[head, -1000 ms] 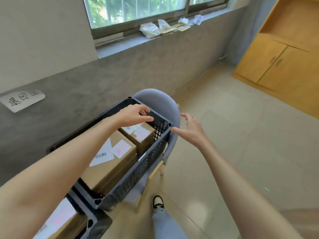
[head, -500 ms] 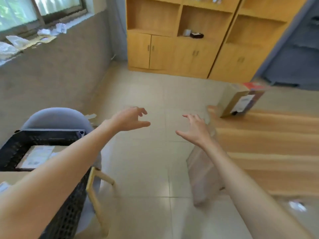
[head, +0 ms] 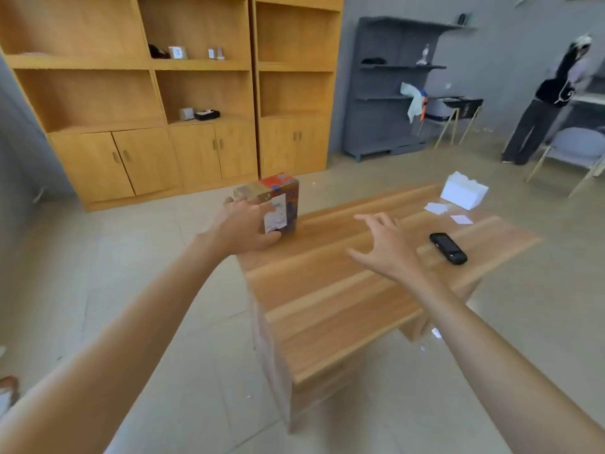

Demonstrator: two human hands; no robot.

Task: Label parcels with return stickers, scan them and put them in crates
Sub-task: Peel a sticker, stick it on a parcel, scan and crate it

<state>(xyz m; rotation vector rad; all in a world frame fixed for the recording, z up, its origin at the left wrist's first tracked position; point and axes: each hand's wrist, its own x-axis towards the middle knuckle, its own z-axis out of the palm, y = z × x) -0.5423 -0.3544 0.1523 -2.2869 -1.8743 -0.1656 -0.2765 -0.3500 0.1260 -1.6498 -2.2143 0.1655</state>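
Note:
A colourful cardboard parcel (head: 284, 194) with a white label stands upright at the far left corner of the wooden table (head: 327, 306). My left hand (head: 244, 224) is at its near side, fingers spread over the near top edge and thumb low by the label; contact is unclear. My right hand (head: 383, 247) hovers over the table's middle, fingers spread and holding nothing. A black handheld scanner (head: 448, 249) lies on the table to the right of that hand. Beyond it sit a white sticker box (head: 463, 191) and two loose white stickers (head: 435, 208).
Wooden cabinets with shelves (head: 183, 93) line the back wall, and a grey shelf unit (head: 386, 90) stands beside them. A person (head: 550, 99) stands at the far right near chairs (head: 576, 152). Tiled floor surrounds the table.
My view has swung right, away from the black crate of parcels on the chair, to the table. Both hands left the crate; my left hand has reached the colourful parcel.

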